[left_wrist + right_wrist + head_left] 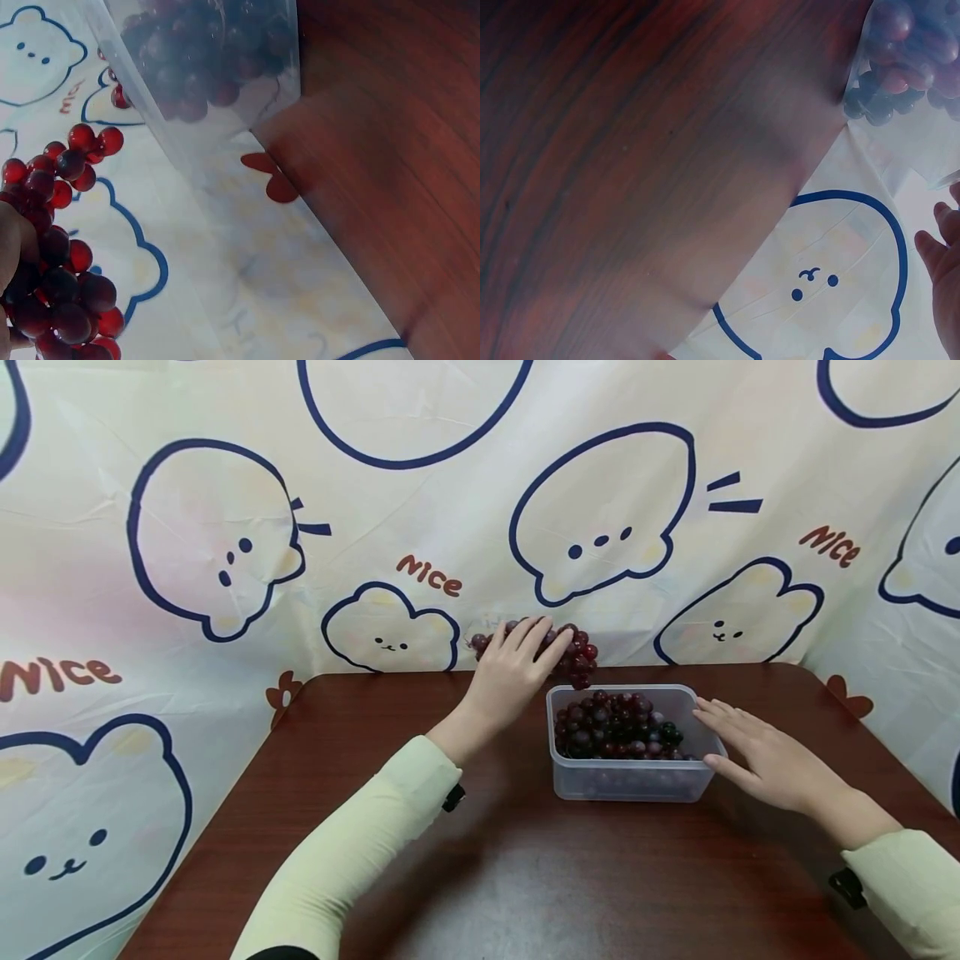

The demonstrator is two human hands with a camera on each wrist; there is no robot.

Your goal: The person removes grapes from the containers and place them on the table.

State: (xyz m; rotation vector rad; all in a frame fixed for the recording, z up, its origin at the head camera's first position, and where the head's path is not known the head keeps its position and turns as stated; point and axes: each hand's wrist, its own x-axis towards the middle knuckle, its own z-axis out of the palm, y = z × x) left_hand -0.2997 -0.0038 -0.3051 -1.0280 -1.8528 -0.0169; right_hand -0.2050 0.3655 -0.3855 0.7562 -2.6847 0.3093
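Note:
My left hand (517, 664) grips a bunch of dark red grapes (581, 656) above the back left corner of a clear plastic box (630, 785). In the left wrist view, the bunch (71, 300) hangs from the fingers beside the box wall. More dark red and purple grapes (615, 722) lie inside the box, toward its left and middle. My right hand (772, 768) has its fingers extended, with fingertips right at the box's right rim. Only the edge of that hand (945, 277) shows in the right wrist view, near the box.
The box stands on a dark brown wooden table (495, 877), toward its back edge. Behind and at the sides hangs a pale cloth (420, 527) with blue cartoon outlines, close to the table's edge.

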